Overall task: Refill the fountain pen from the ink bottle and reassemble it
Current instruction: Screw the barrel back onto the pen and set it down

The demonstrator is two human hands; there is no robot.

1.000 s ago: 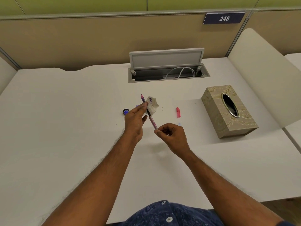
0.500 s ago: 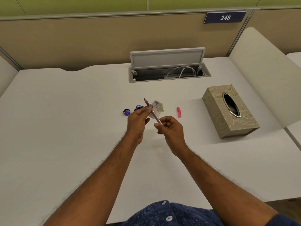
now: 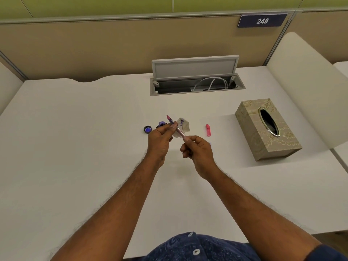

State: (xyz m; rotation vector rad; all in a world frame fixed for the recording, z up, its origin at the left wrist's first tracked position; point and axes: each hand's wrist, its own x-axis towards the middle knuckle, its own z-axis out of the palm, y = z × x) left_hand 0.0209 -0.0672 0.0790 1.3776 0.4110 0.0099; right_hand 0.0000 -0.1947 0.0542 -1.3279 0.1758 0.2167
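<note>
Both hands have drawn closer since 1 second ago: the right hand (image 3: pixel 197 151) and left hand (image 3: pixel 160 140) pinch the slim pink fountain pen (image 3: pixel 176 127) above the smooth white desk (image 3: pixel 75 147). Crumpled ink-stained tissue (image 3: pixel 183 125) sits behind it, the small round glass ink bottle (image 3: pixel 161 124) just left.

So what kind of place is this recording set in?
Probably an office or study-hall workstation: a white desk walled by partition panels, a numbered plate "248", and an open cable hatch.
</note>
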